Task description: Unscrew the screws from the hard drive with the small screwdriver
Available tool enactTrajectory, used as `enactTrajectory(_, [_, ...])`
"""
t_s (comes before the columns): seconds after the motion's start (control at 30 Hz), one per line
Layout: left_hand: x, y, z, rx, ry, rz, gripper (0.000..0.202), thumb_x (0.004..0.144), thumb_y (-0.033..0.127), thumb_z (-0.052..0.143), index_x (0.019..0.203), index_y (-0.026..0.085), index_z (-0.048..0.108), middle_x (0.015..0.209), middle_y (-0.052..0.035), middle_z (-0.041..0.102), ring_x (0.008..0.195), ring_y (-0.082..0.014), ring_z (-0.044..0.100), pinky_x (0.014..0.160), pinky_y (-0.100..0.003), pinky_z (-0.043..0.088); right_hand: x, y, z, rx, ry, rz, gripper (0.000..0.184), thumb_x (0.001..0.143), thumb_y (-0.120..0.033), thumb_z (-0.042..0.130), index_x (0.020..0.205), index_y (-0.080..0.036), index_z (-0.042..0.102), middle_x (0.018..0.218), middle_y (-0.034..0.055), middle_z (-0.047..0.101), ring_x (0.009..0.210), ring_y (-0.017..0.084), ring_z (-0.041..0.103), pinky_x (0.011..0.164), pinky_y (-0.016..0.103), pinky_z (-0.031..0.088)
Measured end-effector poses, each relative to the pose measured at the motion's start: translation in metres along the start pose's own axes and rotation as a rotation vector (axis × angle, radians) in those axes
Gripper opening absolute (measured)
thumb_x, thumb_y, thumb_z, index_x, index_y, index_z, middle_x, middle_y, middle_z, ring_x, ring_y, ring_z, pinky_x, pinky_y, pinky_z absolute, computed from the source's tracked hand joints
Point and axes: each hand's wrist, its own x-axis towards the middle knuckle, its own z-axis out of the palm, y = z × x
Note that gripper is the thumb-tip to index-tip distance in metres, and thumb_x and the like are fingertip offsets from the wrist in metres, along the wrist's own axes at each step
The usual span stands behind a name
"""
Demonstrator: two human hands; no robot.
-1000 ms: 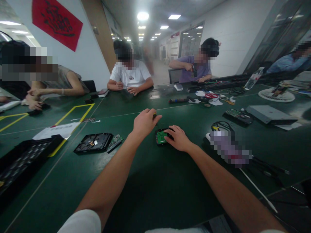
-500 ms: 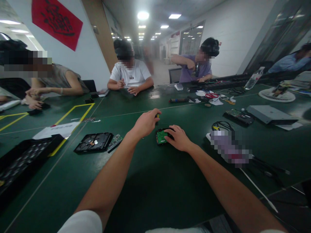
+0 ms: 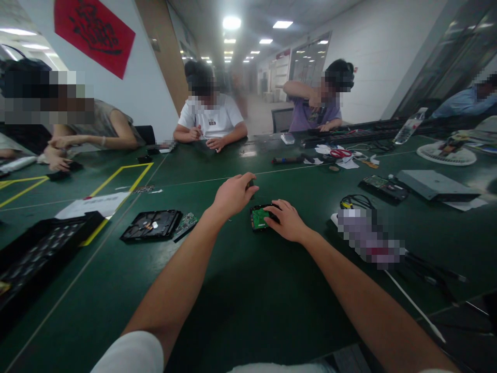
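Note:
A hard drive (image 3: 259, 217) with a green circuit board facing up lies on the green table (image 3: 248, 290) in front of me. My right hand (image 3: 287, 221) rests on its right side, fingers curled over it and holding it down. My left hand (image 3: 232, 194) hovers just above and left of the drive, closed round a small dark tool (image 3: 250, 184) with a yellow mark; its tip is hidden.
An opened drive case (image 3: 151, 225) and a loose circuit board (image 3: 185, 224) lie to the left, beside a black tray (image 3: 34, 254). More drives, cables and a silver box (image 3: 435, 184) sit at the right. Several people work at the far side of the table.
My left hand has dropped slightly toward the drive and stays closed on the tool. My right hand keeps its hold on the drive. The view has shifted a little.

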Motion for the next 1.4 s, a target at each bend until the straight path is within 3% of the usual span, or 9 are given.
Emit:
enactTrajectory(0.13, [0.0, 0.0, 0.001, 0.056, 0.012, -0.066, 0.043, 0.097, 0.051, 0.061, 0.128, 0.022, 0.067, 0.107, -0.0123, 0.074, 0.1, -0.0293, 0.069, 0.086, -0.038, 0.051, 0.0, 0.001, 0.003, -0.008, 0.017, -0.005, 0.044, 0.102, -0.053, 0.052, 0.14, -0.033, 0.06, 0.15, 0.0108, 0.051, 0.145, 0.035, 0.039, 0.115, 0.061, 0.034])
enactTrajectory(0.33, [-0.001, -0.001, -0.002, -0.136, -0.029, 0.122, 0.053, 0.101, 0.029, 0.055, 0.153, 0.022, 0.048, 0.125, -0.0113, 0.071, 0.114, -0.0255, 0.067, 0.099, -0.037, 0.049, 0.0, 0.003, 0.004, -0.008, 0.009, -0.001, 0.044, 0.102, -0.053, 0.052, 0.141, -0.034, 0.059, 0.151, 0.0105, 0.051, 0.146, 0.035, 0.038, 0.115, 0.061, 0.035])
enactTrajectory(0.47, [-0.002, -0.004, -0.004, -0.271, -0.108, 0.151, 0.051, 0.099, 0.018, 0.05, 0.15, 0.024, 0.05, 0.123, -0.0081, 0.072, 0.112, -0.0218, 0.068, 0.102, -0.036, 0.049, 0.0, 0.004, 0.003, -0.014, 0.009, -0.009, 0.044, 0.102, -0.054, 0.051, 0.141, -0.033, 0.059, 0.151, 0.0104, 0.051, 0.146, 0.035, 0.039, 0.115, 0.061, 0.035])
enactTrajectory(0.63, [-0.001, -0.006, -0.002, -0.386, -0.171, 0.148, 0.045, 0.098, 0.013, 0.043, 0.14, 0.025, 0.056, 0.121, -0.0063, 0.072, 0.1, -0.017, 0.07, 0.093, -0.032, 0.053, 0.0, 0.003, 0.002, -0.012, 0.005, -0.007, 0.045, 0.102, -0.054, 0.05, 0.142, -0.034, 0.059, 0.15, 0.0105, 0.051, 0.145, 0.035, 0.039, 0.115, 0.062, 0.035])
enactTrajectory(0.73, [0.0, -0.007, -0.001, -0.322, -0.113, 0.135, 0.04, 0.1, 0.018, 0.047, 0.139, 0.025, 0.057, 0.113, -0.0064, 0.073, 0.099, -0.0184, 0.07, 0.092, -0.032, 0.052, 0.0, 0.002, 0.001, -0.006, -0.001, -0.002, 0.046, 0.103, -0.055, 0.049, 0.142, -0.033, 0.059, 0.151, 0.0109, 0.051, 0.146, 0.036, 0.038, 0.115, 0.062, 0.035])
enactTrajectory(0.9, [0.001, -0.006, 0.002, -0.09, 0.02, 0.008, 0.033, 0.097, 0.043, 0.063, 0.122, 0.022, 0.068, 0.098, -0.0088, 0.074, 0.09, -0.0239, 0.069, 0.086, -0.036, 0.051, 0.0, 0.002, -0.001, 0.004, -0.015, -0.006, 0.046, 0.103, -0.055, 0.049, 0.142, -0.033, 0.059, 0.153, 0.0106, 0.049, 0.146, 0.036, 0.037, 0.115, 0.062, 0.036])
enactTrajectory(1.0, [0.001, -0.002, 0.003, -0.073, 0.029, 0.0, 0.037, 0.095, 0.048, 0.066, 0.121, 0.022, 0.07, 0.104, -0.0101, 0.075, 0.096, -0.0257, 0.07, 0.088, -0.036, 0.051, 0.0, 0.002, 0.0, -0.005, -0.007, -0.002, 0.045, 0.102, -0.054, 0.05, 0.141, -0.033, 0.059, 0.152, 0.0112, 0.05, 0.146, 0.036, 0.038, 0.115, 0.062, 0.035])
enactTrajectory(1.17, [0.0, 0.003, -0.002, -0.18, -0.083, 0.154, 0.049, 0.099, 0.028, 0.059, 0.148, 0.026, 0.054, 0.129, -0.0089, 0.071, 0.116, -0.0247, 0.067, 0.101, -0.037, 0.049, 0.001, 0.003, 0.003, -0.013, 0.007, -0.007, 0.044, 0.102, -0.053, 0.051, 0.14, -0.034, 0.06, 0.15, 0.0105, 0.051, 0.145, 0.035, 0.039, 0.115, 0.061, 0.035])
enactTrajectory(1.4, [-0.002, -0.009, -0.003, -0.353, -0.151, 0.169, 0.045, 0.097, 0.015, 0.051, 0.141, 0.026, 0.053, 0.115, -0.0054, 0.075, 0.104, -0.0198, 0.071, 0.096, -0.035, 0.052, 0.0, 0.003, 0.003, -0.003, 0.01, -0.006, 0.044, 0.102, -0.053, 0.051, 0.14, -0.034, 0.06, 0.15, 0.0102, 0.052, 0.145, 0.035, 0.039, 0.115, 0.061, 0.036])
